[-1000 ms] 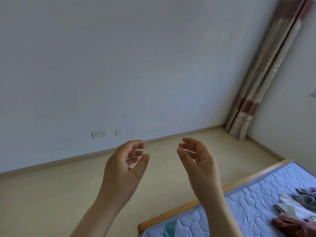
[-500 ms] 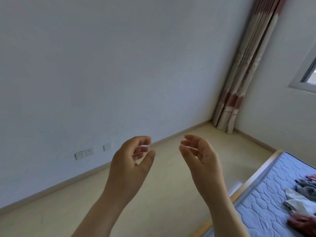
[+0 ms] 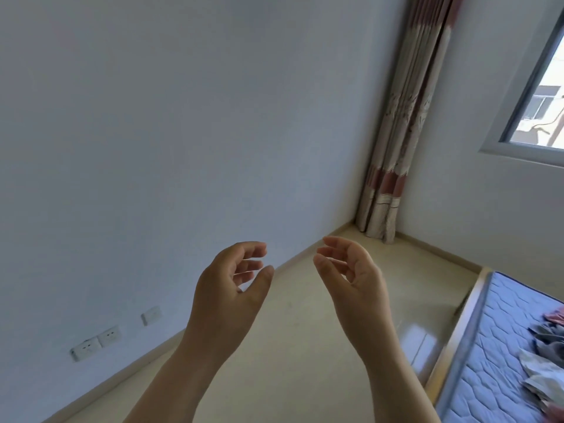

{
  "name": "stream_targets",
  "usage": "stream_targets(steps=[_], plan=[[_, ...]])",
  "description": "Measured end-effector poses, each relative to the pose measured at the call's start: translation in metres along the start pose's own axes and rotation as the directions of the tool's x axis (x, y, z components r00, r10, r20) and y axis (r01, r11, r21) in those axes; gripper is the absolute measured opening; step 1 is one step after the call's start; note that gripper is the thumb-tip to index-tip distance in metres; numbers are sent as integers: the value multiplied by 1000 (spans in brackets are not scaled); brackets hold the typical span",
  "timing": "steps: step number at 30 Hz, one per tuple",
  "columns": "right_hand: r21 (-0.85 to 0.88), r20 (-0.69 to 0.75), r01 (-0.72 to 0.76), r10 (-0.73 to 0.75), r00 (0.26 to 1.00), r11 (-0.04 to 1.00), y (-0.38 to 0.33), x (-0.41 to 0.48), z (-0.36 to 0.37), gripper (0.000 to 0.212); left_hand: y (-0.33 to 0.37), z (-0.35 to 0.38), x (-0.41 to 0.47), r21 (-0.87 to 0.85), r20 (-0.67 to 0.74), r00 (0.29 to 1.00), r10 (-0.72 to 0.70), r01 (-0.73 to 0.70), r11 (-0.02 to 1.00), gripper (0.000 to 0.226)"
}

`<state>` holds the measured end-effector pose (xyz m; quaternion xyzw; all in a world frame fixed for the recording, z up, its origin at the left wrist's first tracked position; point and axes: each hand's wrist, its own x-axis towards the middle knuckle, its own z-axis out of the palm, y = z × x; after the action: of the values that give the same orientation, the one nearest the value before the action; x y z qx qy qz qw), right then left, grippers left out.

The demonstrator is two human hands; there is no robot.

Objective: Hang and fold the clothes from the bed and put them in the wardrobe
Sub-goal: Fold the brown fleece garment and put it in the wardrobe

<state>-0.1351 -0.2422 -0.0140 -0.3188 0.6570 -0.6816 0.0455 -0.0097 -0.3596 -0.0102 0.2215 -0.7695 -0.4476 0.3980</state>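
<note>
We see a blue quilted mattress (image 3: 500,361), grey and white clothes (image 3: 546,361), and a beige-and-pink striped curtain (image 3: 396,141).

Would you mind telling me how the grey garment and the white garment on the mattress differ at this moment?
The grey garment is darker than the white garment. The grey garment lies farther along the mattress, beside a pink piece; the white garment lies nearer the camera. Both are crumpled, unfolded, at the frame's right edge, and neither the left hand nor the right hand touches them.
</note>
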Motion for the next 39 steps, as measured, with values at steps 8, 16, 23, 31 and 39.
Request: stream_targets(steps=[8,16,23,31,39], plan=[[-123,-192,-53,29,981,991,54,75,-24,23,-43,75,97,-70,194,981,29,-15,997,20],[-235,-443,-148,30,896,961,92,150,-47,21,-74,158,206,-196,432,889,151,-71,978,21],[-263,-649,-296,59,759,918,115,173,-84,21,-83,248,252,-301,639,730,241,-51,952,24],[-236,-806,-367,30,591,900,149,198,-171,17,-69,372,271,-361,759,564,324,-49,931,24],[-184,-851,-395,55,522,900,185,229,-271,18,-39,492,279,-380,813,449,371,-73,922,25]])
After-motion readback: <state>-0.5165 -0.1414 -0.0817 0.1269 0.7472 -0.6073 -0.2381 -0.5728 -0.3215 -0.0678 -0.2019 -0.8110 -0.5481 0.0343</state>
